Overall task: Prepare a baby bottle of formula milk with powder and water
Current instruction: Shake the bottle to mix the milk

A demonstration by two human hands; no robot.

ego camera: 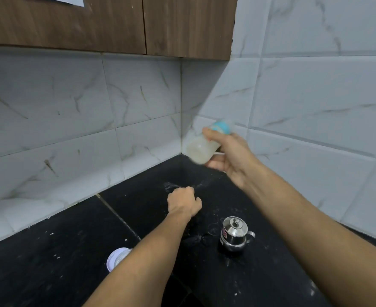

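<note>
My right hand grips a baby bottle with a blue collar, raised above the counter near the wall corner. The bottle is tilted on its side and blurred, with pale milky liquid inside. My left hand rests as a closed fist on the black counter, below and left of the bottle, holding nothing. A small steel kettle with its lid on stands on the counter to the right of my left forearm. A white round container sits by my left forearm, partly hidden by it.
White marble-look tiles cover both walls that meet at the corner. Brown wooden cabinets hang above at the left. White powder specks and wet smears lie scattered on the counter around the kettle.
</note>
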